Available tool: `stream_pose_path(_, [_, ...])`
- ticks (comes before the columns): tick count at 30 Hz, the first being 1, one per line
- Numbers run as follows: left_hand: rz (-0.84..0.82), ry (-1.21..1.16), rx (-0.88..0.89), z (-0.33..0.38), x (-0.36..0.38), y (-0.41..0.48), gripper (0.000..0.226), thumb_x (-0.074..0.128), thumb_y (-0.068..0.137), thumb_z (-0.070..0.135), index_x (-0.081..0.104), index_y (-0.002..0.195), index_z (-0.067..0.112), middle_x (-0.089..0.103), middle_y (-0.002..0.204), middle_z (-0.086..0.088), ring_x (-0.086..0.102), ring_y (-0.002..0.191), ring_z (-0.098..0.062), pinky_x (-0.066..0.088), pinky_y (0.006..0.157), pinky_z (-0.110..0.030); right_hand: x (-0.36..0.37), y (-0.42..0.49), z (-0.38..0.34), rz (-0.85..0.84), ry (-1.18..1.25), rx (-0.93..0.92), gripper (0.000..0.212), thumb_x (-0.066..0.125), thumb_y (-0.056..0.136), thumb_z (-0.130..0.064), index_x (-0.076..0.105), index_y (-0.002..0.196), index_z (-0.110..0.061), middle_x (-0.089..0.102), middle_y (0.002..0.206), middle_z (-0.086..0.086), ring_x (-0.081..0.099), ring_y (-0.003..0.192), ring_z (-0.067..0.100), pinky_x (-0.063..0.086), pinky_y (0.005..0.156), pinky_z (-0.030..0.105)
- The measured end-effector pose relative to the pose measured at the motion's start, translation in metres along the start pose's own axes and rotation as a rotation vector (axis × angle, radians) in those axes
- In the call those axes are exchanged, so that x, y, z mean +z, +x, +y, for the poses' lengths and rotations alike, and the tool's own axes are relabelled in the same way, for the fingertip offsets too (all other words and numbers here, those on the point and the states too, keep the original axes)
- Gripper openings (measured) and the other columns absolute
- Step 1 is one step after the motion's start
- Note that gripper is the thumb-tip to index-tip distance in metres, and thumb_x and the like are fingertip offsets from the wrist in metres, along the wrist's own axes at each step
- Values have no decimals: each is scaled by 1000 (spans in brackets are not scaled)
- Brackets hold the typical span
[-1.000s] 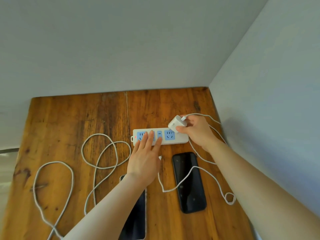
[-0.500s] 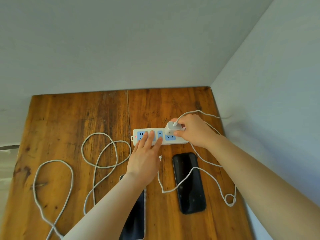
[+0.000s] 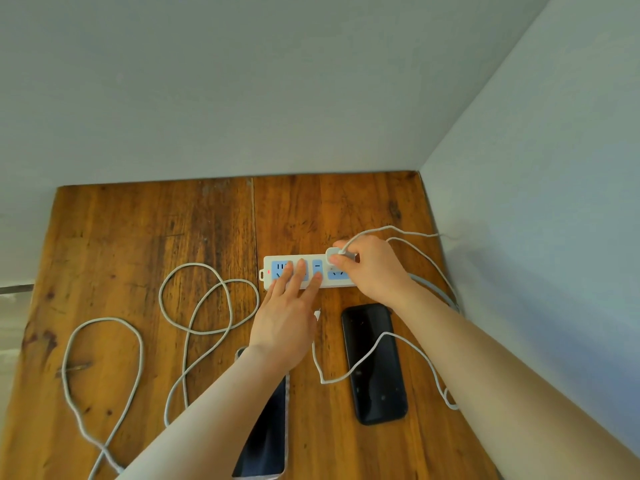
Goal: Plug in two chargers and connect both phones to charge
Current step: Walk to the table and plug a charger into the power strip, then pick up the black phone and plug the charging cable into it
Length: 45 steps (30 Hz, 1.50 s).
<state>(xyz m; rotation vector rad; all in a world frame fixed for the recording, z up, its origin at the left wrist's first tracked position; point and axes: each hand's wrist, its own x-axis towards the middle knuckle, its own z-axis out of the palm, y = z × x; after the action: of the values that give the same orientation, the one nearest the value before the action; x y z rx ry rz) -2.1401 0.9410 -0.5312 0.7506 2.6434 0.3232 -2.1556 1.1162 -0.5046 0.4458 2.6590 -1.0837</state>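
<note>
2 hands on the white strip (image 3: 308, 271): left hand (image 3: 287, 320) flat, fingers spread; right hand (image 3: 374, 271) pinching boxy white charger (image 3: 337, 254).

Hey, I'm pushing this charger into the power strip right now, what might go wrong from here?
1. The left hand lies flat on the power strip, its fingers across the blue sockets; a slip could bring them near the charger pins.
2. The charger's white cable crosses the black phone; tugging it may drag the phone.
3. The right hand hides the socket, so the pins may be misaligned.
</note>
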Motion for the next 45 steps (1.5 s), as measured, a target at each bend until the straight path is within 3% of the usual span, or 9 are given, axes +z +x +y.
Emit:
stream_pose_path(12, [-31,32,-11,0,-1,1,68,48,95,31,8,150,30,0,161,-1,-7,146,-25,21,114,-40,9,-7,5,73,68,73,42,57,90,-39,56,129,-24,64,122,4,57,85,7,42,50,9])
stream_pose_path(17, [-131,-52,-24,0,-20,5,61,45,96,25,18,150,28,5,161,0,-1,147,-22,31,110,-43,8,-19,-7,261,77,217,58,66,82,-45,48,128,-15,56,123,7,60,104,21,56,75,33])
stream_pose_path(21, [25,-172,-78,-2,-24,-25,53,45,95,23,31,146,25,28,156,2,21,144,-20,33,109,-38,21,-49,-8,368,97,270,31,62,87,-37,50,104,-14,54,100,1,55,83,12,41,55,15])
stream_pose_path(27, [-7,-6,-83,2,10,-75,59,39,93,18,22,149,20,20,159,1,-3,147,-19,-16,112,-41,61,-78,-16,66,147,333,23,50,95,-32,60,83,-14,58,72,-3,53,60,6,32,49,17])
stream_pose_path(30, [-96,137,-45,7,16,-81,58,38,93,23,22,149,20,18,159,0,-18,144,-23,-39,95,-47,74,-73,-23,-32,286,512,23,58,91,-28,62,88,-5,64,78,6,62,68,17,50,60,24])
stream_pose_path(33, [-159,243,-13,7,16,-83,59,35,94,22,18,150,20,13,160,-1,-29,138,-25,-44,85,-48,70,-74,-24,-93,661,699,20,68,82,-8,64,99,1,70,95,17,69,83,26,58,79,36])
stream_pose_path(38, [-218,362,4,17,16,-83,63,36,92,20,14,150,10,7,161,-8,-25,142,-32,-30,99,-57,36,-99,-3,41,1031,720,16,50,88,5,64,93,0,60,71,10,56,54,13,47,46,20])
stream_pose_path(42, [-209,163,33,50,29,-86,67,46,92,21,14,150,16,3,161,-4,-18,144,-29,-16,110,-50,6,-125,52,97,342,627,24,43,96,-15,64,89,-6,56,76,4,50,62,12,37,53,20])
stream_pose_path(45, [-117,-107,-153,84,45,-91,67,45,94,37,12,150,18,14,160,-5,6,146,-28,18,115,-44,-6,-153,89,115,10,555,27,40,98,-29,59,85,-16,60,82,1,56,71,12,43,62,24])
